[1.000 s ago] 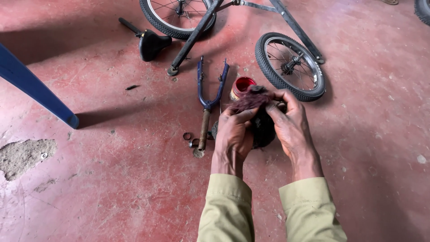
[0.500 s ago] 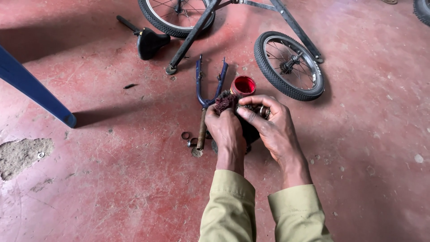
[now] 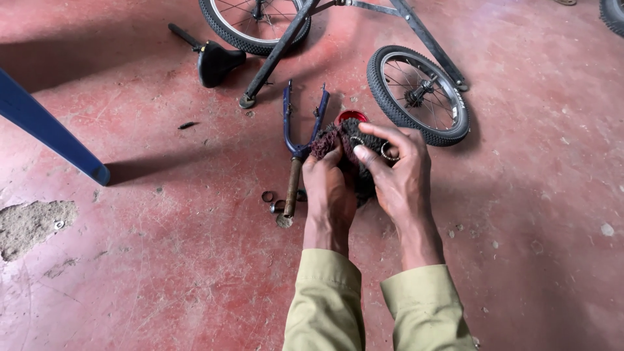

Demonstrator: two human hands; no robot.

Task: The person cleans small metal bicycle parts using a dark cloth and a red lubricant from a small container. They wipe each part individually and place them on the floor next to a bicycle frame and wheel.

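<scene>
My left hand [image 3: 328, 192] and my right hand [image 3: 398, 177] are together over the red floor, both gripping a dark reddish rag [image 3: 343, 140]. The fingers of the right hand pinch a small metal ring [image 3: 388, 151] against the rag. A second small ring sits in the cloth by my fingertip. Just behind the rag a red round tin [image 3: 351, 117] stands on the floor. A blue bicycle fork [image 3: 298, 143] with a rusty steerer tube lies just left of my left hand.
Small rings and bearing parts [image 3: 273, 201] lie by the fork's tube end. A small wheel [image 3: 418, 94] lies flat behind my hands, with a frame [image 3: 286, 45], another wheel [image 3: 250, 23] and a black saddle [image 3: 214, 60] farther back. A blue bar [image 3: 52, 133] slants at left.
My hands have drifted slightly left and nearer, and kept turning the rag around the small ring. The red tin is now more uncovered behind the rag.
</scene>
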